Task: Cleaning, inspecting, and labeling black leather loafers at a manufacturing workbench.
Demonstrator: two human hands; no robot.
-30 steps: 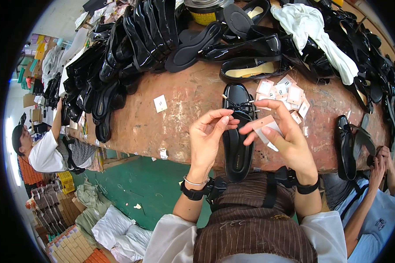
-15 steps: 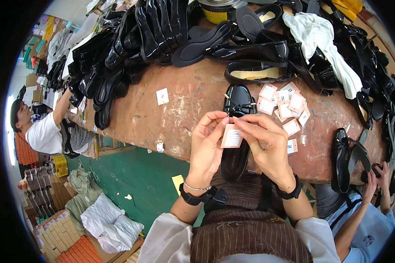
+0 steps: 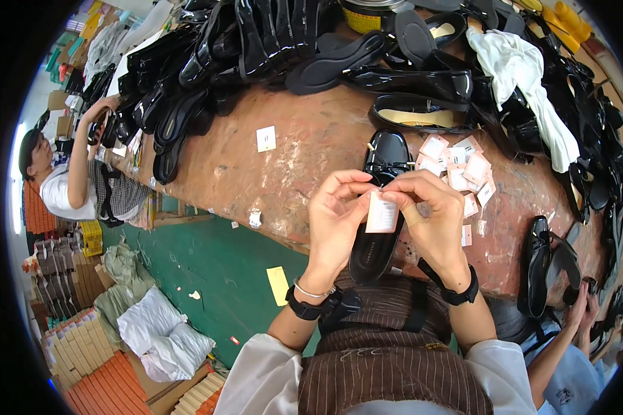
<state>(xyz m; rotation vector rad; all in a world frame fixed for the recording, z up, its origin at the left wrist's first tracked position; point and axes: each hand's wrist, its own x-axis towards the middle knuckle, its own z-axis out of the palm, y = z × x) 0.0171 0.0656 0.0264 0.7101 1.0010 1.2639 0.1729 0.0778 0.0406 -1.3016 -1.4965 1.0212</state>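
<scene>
Head view: the left hand (image 3: 340, 220) and right hand (image 3: 430, 216) both pinched a small tag (image 3: 381, 216) at its top edge. Tag was over a black shoe (image 3: 374, 254), toe pointing far, at the table's (image 3: 284, 176) near edge. Loose tag pile (image 3: 457, 166) lay right; heaped footwear (image 3: 256, 41) far left; white cloth (image 3: 511, 62) far right.

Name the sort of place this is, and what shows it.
Probably a shoe workshop or factory: black shoes heaped along a scuffed worktable, and a pile of pale tags lying on it.
</scene>
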